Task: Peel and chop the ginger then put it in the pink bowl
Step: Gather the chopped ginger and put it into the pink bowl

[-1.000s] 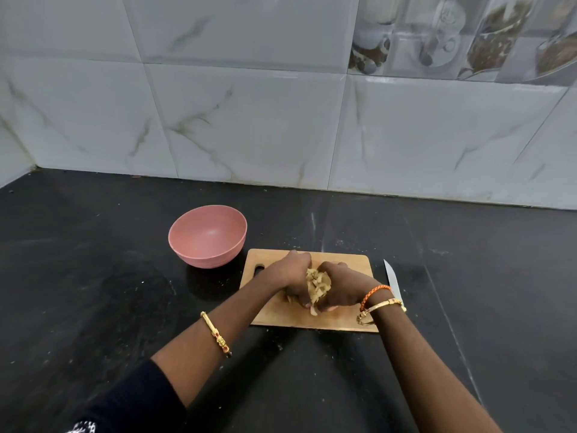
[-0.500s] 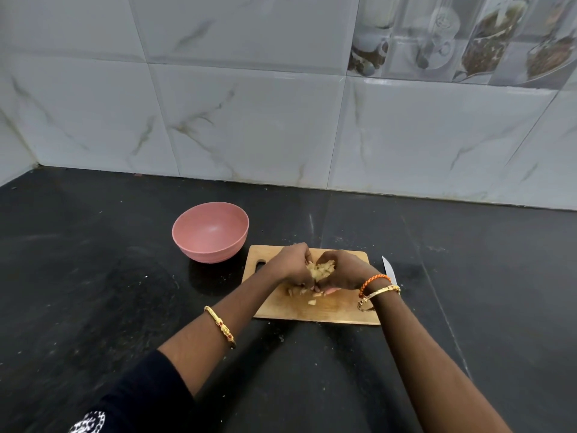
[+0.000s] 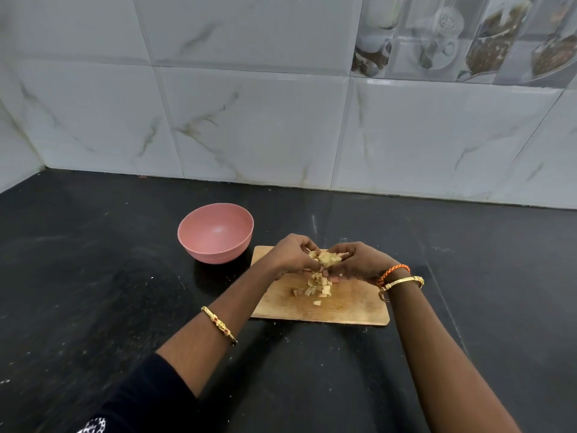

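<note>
1. A black counter [image 3: 78, 276] ran up to a wall of white marbled tiles [image 3: 249, 126] at its far edge; a dark sleeve [image 3: 137, 398] entered at the counter's near edge on the left side.
2. The pink bowl [image 3: 215, 232] stood upright on the counter, left of centre and closer to the far edge than the hands, with nothing visible inside it. It sat just beside the far left corner of the cutting board [image 3: 349, 310]; whether the two touched could not be told.
3. The left forearm carried a gold bangle [image 3: 219, 324] and reached in from the near left.
4. The left hand [image 3: 288, 253] was raised above the far part of the wooden board, fingers curled, cupping a heap of chopped ginger [image 3: 324, 259] against the other hand.
5. More chopped ginger pieces [image 3: 317, 289] lay loose on the board directly under the hands, around its middle, with a few strays toward its near edge.
6. The right hand [image 3: 359, 260] met the left over the board, fingers curled round the same heap, so both hands were clamped together on the ginger.
7. The right wrist wore an orange braided band [image 3: 394, 272] and a gold bangle [image 3: 402, 282], lying over the board's right edge.
</note>
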